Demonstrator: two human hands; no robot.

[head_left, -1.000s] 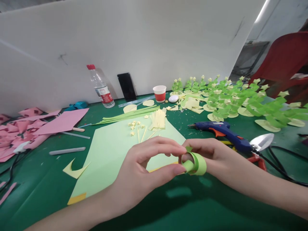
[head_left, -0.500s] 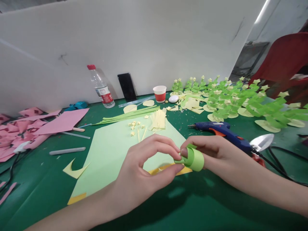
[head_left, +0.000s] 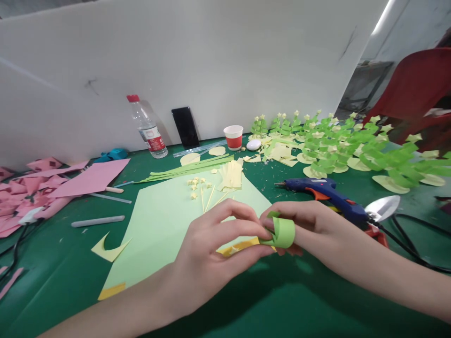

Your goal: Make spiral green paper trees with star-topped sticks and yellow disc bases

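Note:
My left hand (head_left: 214, 244) and my right hand (head_left: 306, 225) meet above the green table, just in front of a pale green paper sheet (head_left: 165, 225). Between them is a bright green paper strip (head_left: 283, 232) rolled into a loop around a finger of my right hand. My left thumb and fingers pinch the loose end of that strip. Both hands are closed on it.
A blue glue gun (head_left: 327, 192) lies right of my hands, with scissors (head_left: 382, 209) and a black cable beside it. Many green paper trees (head_left: 352, 145) stand at the back right. Pink paper pieces (head_left: 42, 188), a water bottle (head_left: 147, 126), a phone (head_left: 185, 127) and a red cup (head_left: 234, 137) lie further back.
The hands have come closer together and my left fingers have closed tighter on the strip's end. The loop has shifted slightly left and got tighter.

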